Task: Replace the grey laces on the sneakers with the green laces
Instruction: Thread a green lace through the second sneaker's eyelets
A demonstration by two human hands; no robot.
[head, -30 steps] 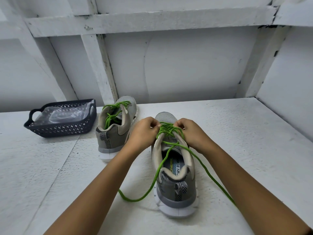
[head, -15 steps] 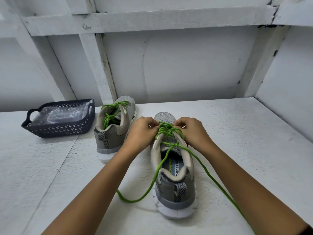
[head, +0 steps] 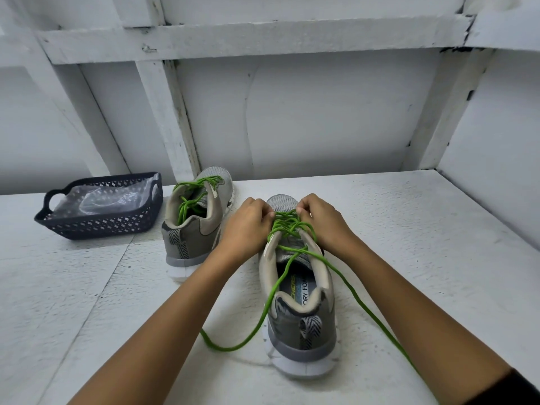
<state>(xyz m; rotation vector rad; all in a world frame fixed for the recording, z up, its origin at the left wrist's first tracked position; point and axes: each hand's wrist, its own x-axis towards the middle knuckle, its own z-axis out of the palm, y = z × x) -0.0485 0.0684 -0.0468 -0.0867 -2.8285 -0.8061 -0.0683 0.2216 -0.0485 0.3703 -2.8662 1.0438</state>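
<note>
A white table fills the bottom half of the picture.

The near sneaker sits in the lower middle. It is grey with a tan lining, a white sole and a striped loop at the heel. Its long way runs up and down the picture, with the heel at the bottom and the toe at the top.

The far sneaker stands just to its left and higher up. It looks the same. Its heel points down and its toe leans a little to the upper right. Its own green lace is crossed over the top and hangs inside.

A dark basket with holes sits at the left, with clear plastic in it.

The left hand and right hand are curled at the front of the near sneaker. Each one pinches the bright green lace where it crosses. One loose end loops down onto the table at the lower left. The other end runs to the lower right, under the right arm.
</note>
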